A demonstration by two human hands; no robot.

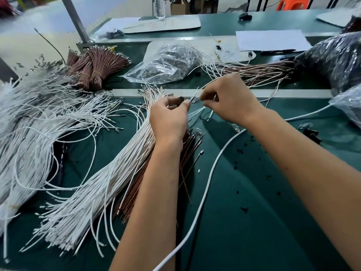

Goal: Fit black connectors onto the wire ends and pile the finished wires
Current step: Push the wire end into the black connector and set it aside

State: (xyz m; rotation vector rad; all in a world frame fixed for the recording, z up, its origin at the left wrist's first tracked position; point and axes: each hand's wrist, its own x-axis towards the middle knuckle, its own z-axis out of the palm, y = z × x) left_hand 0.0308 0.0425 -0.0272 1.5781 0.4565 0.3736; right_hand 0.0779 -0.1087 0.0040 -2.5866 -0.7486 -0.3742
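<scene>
My left hand (169, 118) is curled above the bundle of white and brown wires (109, 184) and pinches a small black connector (180, 99) at its fingertips. My right hand (232, 100) pinches a thin white wire near its metal terminal end (195, 99), a short gap from the connector. That wire (210, 83) runs up and back toward the far pile. Small black connectors (244, 209) lie scattered on the green table (254, 222) to the right.
A tangled heap of white wires (35, 118) fills the left. Banded brown wire bundles (93, 69) and a clear plastic bag (164, 65) lie behind. A thick white cable (211, 173) crosses the mat. Dark plastic bags (336, 57) sit at the right.
</scene>
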